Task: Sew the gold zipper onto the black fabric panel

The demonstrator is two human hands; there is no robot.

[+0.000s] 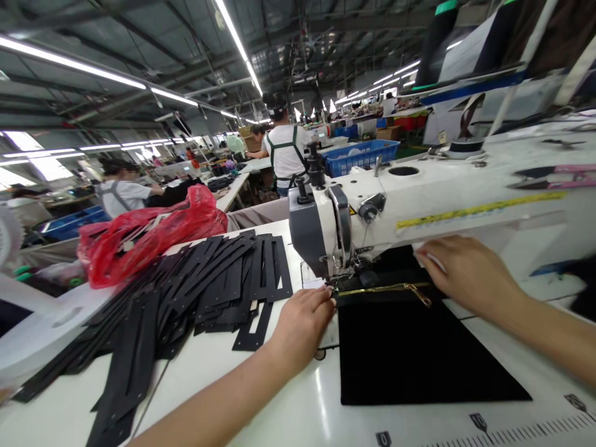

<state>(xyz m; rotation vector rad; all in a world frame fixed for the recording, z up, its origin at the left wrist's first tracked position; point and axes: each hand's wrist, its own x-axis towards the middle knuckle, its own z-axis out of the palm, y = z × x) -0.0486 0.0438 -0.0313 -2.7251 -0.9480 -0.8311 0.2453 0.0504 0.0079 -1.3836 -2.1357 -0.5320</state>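
Observation:
A black fabric panel lies flat on the sewing machine bed, its upper part under the machine head. Along its upper part runs a gold-toothed zipper with a gold zipper pull near the right end. My left hand is beside the presser foot, its fingers pinched together at the zipper's left end. At the panel's upper right, beneath the machine arm, my right hand is closed with fingers curled. Something pale shows between its thumb and fingers; I cannot make out what it is.
Many black slotted strips are heaped left of the machine, with a red plastic bag behind them. Pink-handled snips rest on the machine arm. Beyond stand a blue crate and a person in green straps.

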